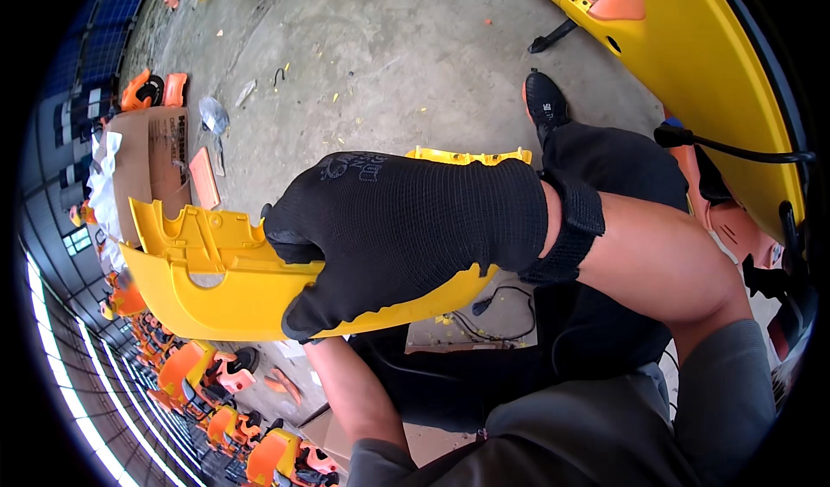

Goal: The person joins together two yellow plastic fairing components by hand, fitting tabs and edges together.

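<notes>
A curved yellow plastic panel (216, 301) with moulded clips and a notched edge is held up in front of me. My right hand (389, 236), in a black knit glove, lies across the middle of it. Its thumb presses the near face, and its fingers curl over the panel's upper edge. My left forearm (350, 383) reaches up from below to the panel's near side. Behind the panel and my right hand, the left hand is mostly hidden, so its fingers cannot be made out.
A large yellow machine body (692, 63) stands at the right with a black cable (752, 152). At the left are a cardboard box (151, 158) and orange parts (204, 178). A cord (519, 336) lies below the panel. Rows of yellow-orange machines (186, 366) fill the lower left.
</notes>
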